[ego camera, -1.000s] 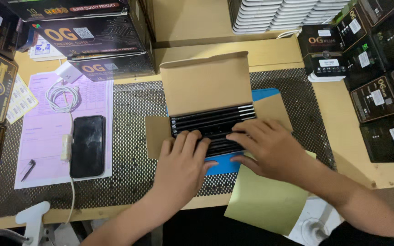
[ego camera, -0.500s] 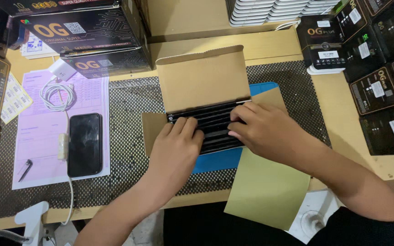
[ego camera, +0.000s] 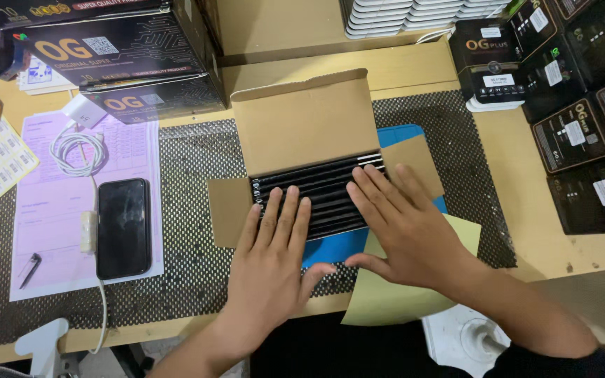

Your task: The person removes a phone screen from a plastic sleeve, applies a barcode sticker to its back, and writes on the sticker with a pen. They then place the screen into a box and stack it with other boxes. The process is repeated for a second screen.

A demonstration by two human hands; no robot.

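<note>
Left hand [ego camera: 274, 255] and right hand [ego camera: 404, 224] lie flat, fingers spread, gripping nothing, on black slabs [ego camera: 316, 192] inside cardboard box [ego camera: 302, 122].

Open brown cardboard box [ego camera: 302, 122] centre, slim black packs [ego camera: 313, 189] inside. Black printed cartons [ego camera: 120, 52] top-left, black white-labelled boxes [ego camera: 575, 133] right. Dark-screened black phone [ego camera: 124, 227] left.

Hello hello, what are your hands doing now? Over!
Left hand and right hand flat, fingers spread on the black slim boxes. Those sit packed in the open cardboard box. Nothing blocking.
</note>
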